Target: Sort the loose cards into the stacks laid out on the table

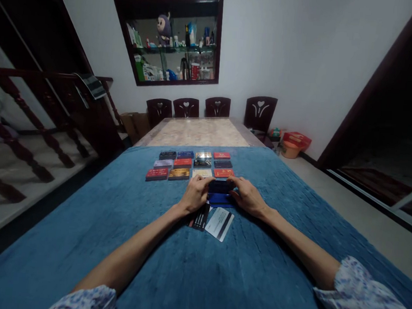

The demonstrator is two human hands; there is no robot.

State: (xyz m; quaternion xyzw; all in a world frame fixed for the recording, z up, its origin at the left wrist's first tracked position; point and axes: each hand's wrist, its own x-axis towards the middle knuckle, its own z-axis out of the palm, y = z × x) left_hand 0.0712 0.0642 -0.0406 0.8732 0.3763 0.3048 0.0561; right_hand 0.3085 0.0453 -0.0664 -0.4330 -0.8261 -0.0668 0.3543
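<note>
My left hand [195,194] and my right hand [247,196] both grip a dark blue card holder [221,186], held just above the blue cloth [115,223] in the middle of the table. More blue of the holder or a card [220,201] lies right under it. Two loose cards lie just in front of my hands: a black one [200,217] and a white one with a dark stripe [219,223]. Beyond my hands, several stacks of cards [191,165] sit in neat rows, red, blue, gold and dark.
The blue cloth covers the near table; a marble-topped table [199,131] continues behind, with several dark wooden chairs [217,107] at its far end. A stair railing [34,112] runs on the left. A red basket [295,142] sits on the floor at right.
</note>
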